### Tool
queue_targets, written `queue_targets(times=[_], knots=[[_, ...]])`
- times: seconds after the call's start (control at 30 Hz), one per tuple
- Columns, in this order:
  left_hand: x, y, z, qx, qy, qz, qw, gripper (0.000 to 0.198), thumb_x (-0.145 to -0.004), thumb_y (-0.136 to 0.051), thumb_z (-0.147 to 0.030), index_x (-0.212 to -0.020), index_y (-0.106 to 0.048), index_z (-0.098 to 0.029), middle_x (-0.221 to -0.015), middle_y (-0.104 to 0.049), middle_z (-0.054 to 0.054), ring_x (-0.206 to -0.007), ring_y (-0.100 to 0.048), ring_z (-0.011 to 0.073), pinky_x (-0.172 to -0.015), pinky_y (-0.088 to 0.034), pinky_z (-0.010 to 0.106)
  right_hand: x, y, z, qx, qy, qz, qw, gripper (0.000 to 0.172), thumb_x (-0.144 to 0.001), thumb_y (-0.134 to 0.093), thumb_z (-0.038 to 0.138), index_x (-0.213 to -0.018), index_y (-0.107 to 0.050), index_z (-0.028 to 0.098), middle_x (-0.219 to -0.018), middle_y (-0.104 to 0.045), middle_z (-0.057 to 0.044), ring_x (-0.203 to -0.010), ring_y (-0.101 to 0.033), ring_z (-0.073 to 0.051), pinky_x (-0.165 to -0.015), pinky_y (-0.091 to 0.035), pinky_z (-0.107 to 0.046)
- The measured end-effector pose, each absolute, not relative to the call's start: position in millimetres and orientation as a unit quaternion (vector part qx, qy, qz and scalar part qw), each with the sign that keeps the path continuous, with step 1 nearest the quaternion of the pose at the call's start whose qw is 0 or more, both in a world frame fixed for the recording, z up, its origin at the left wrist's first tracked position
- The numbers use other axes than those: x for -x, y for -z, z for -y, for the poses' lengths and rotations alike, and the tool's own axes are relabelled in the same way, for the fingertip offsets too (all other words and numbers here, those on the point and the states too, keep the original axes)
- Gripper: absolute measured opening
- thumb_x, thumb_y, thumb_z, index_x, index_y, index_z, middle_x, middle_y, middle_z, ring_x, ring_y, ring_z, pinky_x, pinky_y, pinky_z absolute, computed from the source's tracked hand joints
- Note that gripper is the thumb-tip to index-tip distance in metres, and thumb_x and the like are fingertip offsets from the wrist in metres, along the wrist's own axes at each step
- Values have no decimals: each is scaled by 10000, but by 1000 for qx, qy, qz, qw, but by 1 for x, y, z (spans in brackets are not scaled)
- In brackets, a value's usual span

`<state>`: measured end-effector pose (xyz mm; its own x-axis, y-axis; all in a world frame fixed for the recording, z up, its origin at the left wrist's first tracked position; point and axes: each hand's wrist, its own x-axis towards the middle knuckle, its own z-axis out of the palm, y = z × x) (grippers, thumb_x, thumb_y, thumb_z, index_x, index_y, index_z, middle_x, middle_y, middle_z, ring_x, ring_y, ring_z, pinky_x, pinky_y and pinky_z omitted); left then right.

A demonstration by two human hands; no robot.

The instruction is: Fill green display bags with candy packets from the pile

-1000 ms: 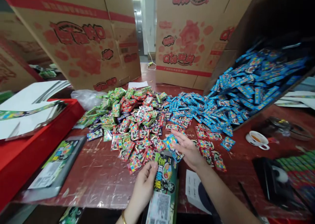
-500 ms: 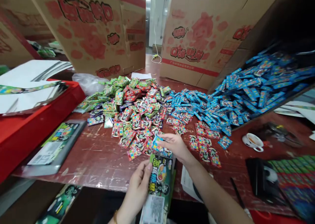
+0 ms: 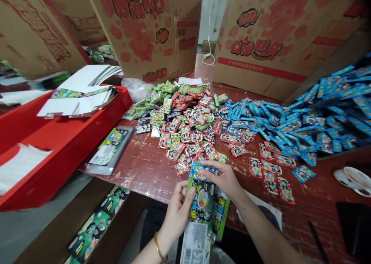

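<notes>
My left hand [image 3: 179,210] grips the left side of a tall green printed pouch [image 3: 201,213] held upright at the table's near edge. My right hand [image 3: 224,179] pinches a small blue packet [image 3: 199,170] at the pouch's top opening. Just beyond lies a heap of small red and green packets [image 3: 185,117], and to its right a spread of blue packets [image 3: 290,117] spilling from a tipped box.
A red bin [image 3: 66,140] holding white flat cartons sits at left, with a flat pouch [image 3: 111,148] beside it. Large cardboard boxes [image 3: 261,36] stand behind. A white cup [image 3: 352,177] and a dark object [image 3: 355,221] are at right.
The view has swung left and down. My right hand has brought the blue packet from the pile back to the top of the pouch; my left hand keeps holding the pouch.
</notes>
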<state>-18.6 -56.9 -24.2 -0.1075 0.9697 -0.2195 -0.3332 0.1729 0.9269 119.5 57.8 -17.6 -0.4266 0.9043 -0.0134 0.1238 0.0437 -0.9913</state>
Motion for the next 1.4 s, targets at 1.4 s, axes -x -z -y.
queue_targets(times=[1.4], knots=[[60, 24, 32, -255, -469, -658, 531, 411, -466, -820, -463, -752, -684, -201, -853, -700, -8, -841, -626, 192, -659, -518, 202, -91, 43, -20, 429, -667, 426, 436, 369, -549, -757, 504, -708, -735, 172, -671, -703, -38, -591, -626, -156, -591, -484, -278]])
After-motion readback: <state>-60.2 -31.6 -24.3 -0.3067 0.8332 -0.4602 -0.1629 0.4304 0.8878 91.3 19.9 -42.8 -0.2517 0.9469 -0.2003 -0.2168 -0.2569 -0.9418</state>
